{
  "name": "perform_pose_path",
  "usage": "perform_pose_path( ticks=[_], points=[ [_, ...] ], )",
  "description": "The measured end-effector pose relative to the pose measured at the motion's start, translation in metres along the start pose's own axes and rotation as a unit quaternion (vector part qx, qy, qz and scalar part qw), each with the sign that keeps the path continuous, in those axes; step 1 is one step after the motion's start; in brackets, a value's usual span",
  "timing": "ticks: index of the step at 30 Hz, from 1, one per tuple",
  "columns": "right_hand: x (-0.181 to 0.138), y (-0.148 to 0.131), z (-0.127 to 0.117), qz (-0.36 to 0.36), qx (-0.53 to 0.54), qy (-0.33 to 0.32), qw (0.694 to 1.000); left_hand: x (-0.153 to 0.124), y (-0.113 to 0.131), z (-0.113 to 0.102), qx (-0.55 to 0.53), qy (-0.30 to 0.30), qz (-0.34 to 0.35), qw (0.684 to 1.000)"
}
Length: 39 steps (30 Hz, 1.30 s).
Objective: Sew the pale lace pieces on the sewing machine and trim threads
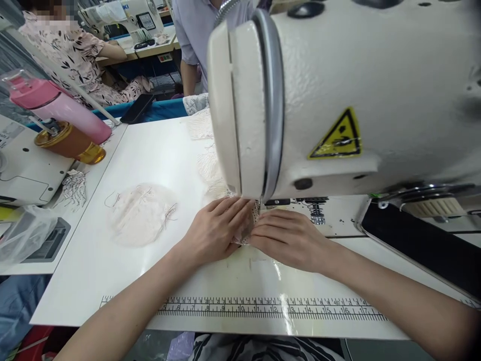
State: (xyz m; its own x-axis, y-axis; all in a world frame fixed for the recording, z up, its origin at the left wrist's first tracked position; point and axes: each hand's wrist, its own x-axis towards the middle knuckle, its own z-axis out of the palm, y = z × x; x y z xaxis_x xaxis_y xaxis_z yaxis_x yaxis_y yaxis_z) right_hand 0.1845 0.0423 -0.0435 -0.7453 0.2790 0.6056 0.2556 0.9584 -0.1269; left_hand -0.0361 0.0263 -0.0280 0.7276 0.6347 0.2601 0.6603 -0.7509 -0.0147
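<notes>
A small piece of pale lace fabric (245, 229) lies under the head of the sewing machine (244, 110), whose needle area is hidden behind the housing. My left hand (216, 228) is on the fabric's left side, fingers together and bent over it. From the right, my right hand (289, 239) pinches the edge of the same piece, its fingertips close to those of the left. Left of my hands, a round pale fabric piece (141, 215) with loose threads lies flat. More pale lace pieces (205, 160) lie behind my left hand, partly covered by the machine head.
A black phone (417, 240) rests on the right, below the machine arm. A printed ruler (240, 308) runs along the table's front edge. At left stand a pink bottle (63, 105) and an amber cup (71, 143). Two people sit beyond the table, near another sewing machine (128, 22).
</notes>
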Motion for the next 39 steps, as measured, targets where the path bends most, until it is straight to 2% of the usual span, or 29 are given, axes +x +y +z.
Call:
perform_pose_path(
  ticks=[6, 14, 24, 39],
  points=[
    [-0.003, -0.001, 0.004, 0.011, -0.008, 0.001, 1.0, 0.003, -0.005, -0.004, 0.003, -0.025, 0.017, 1.0],
    [0.0, -0.001, 0.003, 0.002, -0.018, 0.019, 1.0, 0.004, -0.009, -0.006, -0.02, -0.012, 0.024, 0.999],
    [-0.003, 0.002, 0.006, -0.007, -0.027, 0.036, 0.999, 0.006, -0.007, -0.006, -0.003, -0.053, -0.005, 0.999],
    [-0.01, 0.008, 0.007, 0.047, -0.053, 0.003, 0.997, 0.011, 0.004, -0.004, 0.027, -0.045, -0.018, 0.998]
  ],
)
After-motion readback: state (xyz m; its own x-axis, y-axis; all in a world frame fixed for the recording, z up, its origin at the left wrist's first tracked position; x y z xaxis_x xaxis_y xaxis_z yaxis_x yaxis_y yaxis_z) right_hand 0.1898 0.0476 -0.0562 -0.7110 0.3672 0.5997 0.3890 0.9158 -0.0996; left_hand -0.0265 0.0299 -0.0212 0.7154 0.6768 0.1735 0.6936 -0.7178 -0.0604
